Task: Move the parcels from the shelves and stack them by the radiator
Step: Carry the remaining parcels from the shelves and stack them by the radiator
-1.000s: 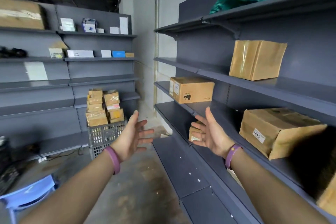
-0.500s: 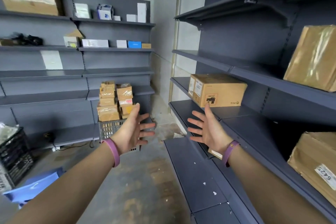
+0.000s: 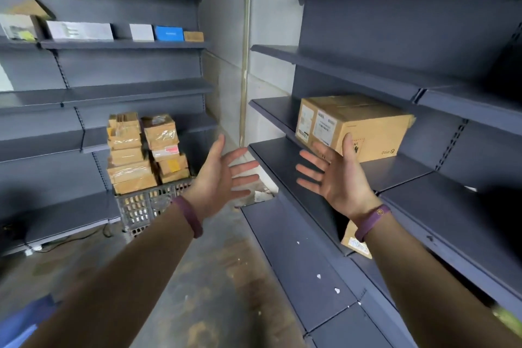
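A person's two bare hands reach toward a large cardboard parcel standing on a dark grey shelf of a metal racking unit. The right hand, just in front of the parcel's near lower corner, is spread wide with straight fingers and grips nothing. Its thumb overlaps the carton's edge, and whether it touches cannot be told. The left hand, well to the left of the parcel, is likewise splayed and empty, palm turned toward the carton. Each wrist carries one purple band, on the left and on the right. The parcel's end face bears three white printed labels too small to read. On its long side a dark printed mark is partly hidden behind the thumb, and a small logo appears upside down, its letters unclear. Below the parcel, a second, smaller carton with a blurred sticker shows only a corner behind the right wrist. Far left of the parcel, brown taped parcels stand in two columns on one grey plastic crate; their exact number is hard to make out. Above that stack, one back shelf holds a row of four boxes: two white, one blue and one small brown, their lettering illegible. A blue object is cut off at the lower left corner.
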Motion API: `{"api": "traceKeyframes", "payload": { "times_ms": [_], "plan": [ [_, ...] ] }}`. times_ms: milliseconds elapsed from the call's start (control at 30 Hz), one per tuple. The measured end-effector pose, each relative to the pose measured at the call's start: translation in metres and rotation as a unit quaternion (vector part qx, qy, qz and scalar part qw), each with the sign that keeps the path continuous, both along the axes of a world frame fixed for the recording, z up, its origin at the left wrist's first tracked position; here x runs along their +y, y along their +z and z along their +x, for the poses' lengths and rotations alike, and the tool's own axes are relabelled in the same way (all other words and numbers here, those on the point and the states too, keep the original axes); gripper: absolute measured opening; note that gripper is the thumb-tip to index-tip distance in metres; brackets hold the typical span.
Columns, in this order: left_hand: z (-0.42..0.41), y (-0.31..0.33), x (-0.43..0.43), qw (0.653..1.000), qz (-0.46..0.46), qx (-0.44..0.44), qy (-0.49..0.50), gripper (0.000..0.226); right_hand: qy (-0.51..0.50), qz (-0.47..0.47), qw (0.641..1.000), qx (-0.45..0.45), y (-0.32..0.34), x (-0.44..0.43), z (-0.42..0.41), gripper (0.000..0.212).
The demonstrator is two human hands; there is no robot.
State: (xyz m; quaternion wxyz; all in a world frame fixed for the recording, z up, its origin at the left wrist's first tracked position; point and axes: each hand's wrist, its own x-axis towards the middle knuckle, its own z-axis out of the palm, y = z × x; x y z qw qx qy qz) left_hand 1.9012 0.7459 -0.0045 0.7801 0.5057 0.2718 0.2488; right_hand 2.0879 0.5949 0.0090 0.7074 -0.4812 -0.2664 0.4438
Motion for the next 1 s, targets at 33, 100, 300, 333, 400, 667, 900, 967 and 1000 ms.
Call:
{"api": "traceKeyframes", "payload": {
  "times_ms": [33, 100, 300, 333, 400, 667, 900, 967, 1000],
  "plan": [
    [0.006, -0.001, 0.008, 1.0, -0.007, -0.007, -0.004, 0.068, -0.004, 0.011, 1.0, 0.007, -0.001, 0.006, 0.002, 0.083],
    [0.016, -0.006, 0.021, 0.999, -0.026, -0.032, -0.013, 0.071, -0.017, 0.039, 0.999, 0.027, -0.006, 0.016, 0.005, 0.084],
    [0.067, -0.029, 0.079, 0.995, -0.046, -0.067, -0.054, 0.075, -0.068, 0.106, 0.991, 0.044, -0.03, 0.059, 0.049, 0.082],
    [0.078, -0.03, 0.088, 0.995, -0.047, -0.068, -0.053, 0.075, -0.074, 0.118, 0.989, 0.044, -0.033, 0.065, 0.061, 0.082],
    [0.1, -0.03, 0.105, 0.995, -0.047, -0.068, -0.052, 0.074, -0.091, 0.143, 0.984, 0.053, -0.038, 0.078, 0.084, 0.083],
    [0.194, -0.026, 0.169, 0.996, -0.021, -0.066, -0.062, 0.08, -0.176, 0.177, 0.967, 0.054, -0.055, 0.105, 0.175, 0.084],
    [0.278, -0.027, 0.217, 0.993, -0.01, -0.045, -0.108, 0.072, -0.258, 0.186, 0.946, 0.064, -0.069, 0.084, 0.23, 0.083],
    [0.302, -0.03, 0.23, 0.992, 0.007, -0.023, -0.127, 0.071, -0.296, 0.174, 0.937, 0.06, -0.074, 0.079, 0.238, 0.081],
    [0.314, -0.031, 0.238, 0.991, 0.018, -0.014, -0.132, 0.07, -0.314, 0.169, 0.932, 0.058, -0.076, 0.077, 0.241, 0.08]
  ]
}}
